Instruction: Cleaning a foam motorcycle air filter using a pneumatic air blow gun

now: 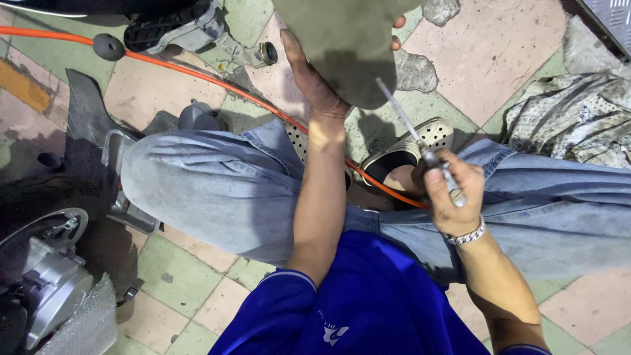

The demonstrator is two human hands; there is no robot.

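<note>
A flat, olive-grey panel of dull plastic or metal (345,46) was held up above the tiled floor, near the top of the head view, tilted so its broad face turned toward the camera. The left hand (312,75) gripped it along its left edge, thumb lying up the near face, while fingertips (397,31) curled round from behind at the right edge; the hand was closed on the panel.

A thin, silver, rod-shaped metal tool (411,128) ran diagonally from the lower right up to the panel's lower corner, its tip touching or just short of that edge; which, the view did not settle. The right hand (447,187) clenched the tool's handle end in a fist, knuckles toward the camera, a silver chain bracelet (468,235) at the wrist. The panel lay up and to the left of that fist, along the rod's own long axis. The left arm reached straight forward, nearly extended; the right was bent and drawn in closer to the body.

Below the hands were knees in pale blue jeans (217,190), a grey perforated clog (411,148), and an orange hose (197,75) crossing the green-and-pink tiled floor (486,59). A grey engine casing (49,289) sat at lower left, a crumpled grey cloth (578,118) at right.
</note>
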